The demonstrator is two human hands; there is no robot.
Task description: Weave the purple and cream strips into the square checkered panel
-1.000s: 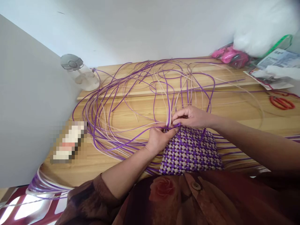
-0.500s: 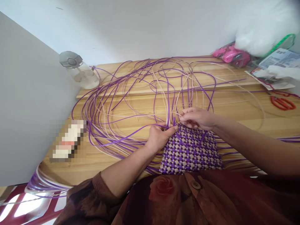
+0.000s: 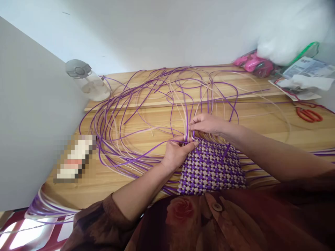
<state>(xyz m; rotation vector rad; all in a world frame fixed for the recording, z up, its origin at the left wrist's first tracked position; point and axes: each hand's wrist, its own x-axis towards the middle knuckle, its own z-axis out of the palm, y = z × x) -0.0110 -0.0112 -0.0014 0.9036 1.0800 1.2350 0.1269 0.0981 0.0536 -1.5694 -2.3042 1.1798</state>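
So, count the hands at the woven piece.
2: the left hand pinches the far left corner of the purple-and-beige woven piece; the right hand is just beyond its far edge, fingers at the loose strands.

Checkered purple-and-beige woven panel of flat strands (image 3: 213, 167): lies on wooden bench (image 3: 146, 122), near edge by the wearer's clothing; weave tight, far edge unfinished. Long, thin purple and beige strands (image 3: 115, 101): loose, looping leftward and beyond the panel, some crossing; others extend rightward.
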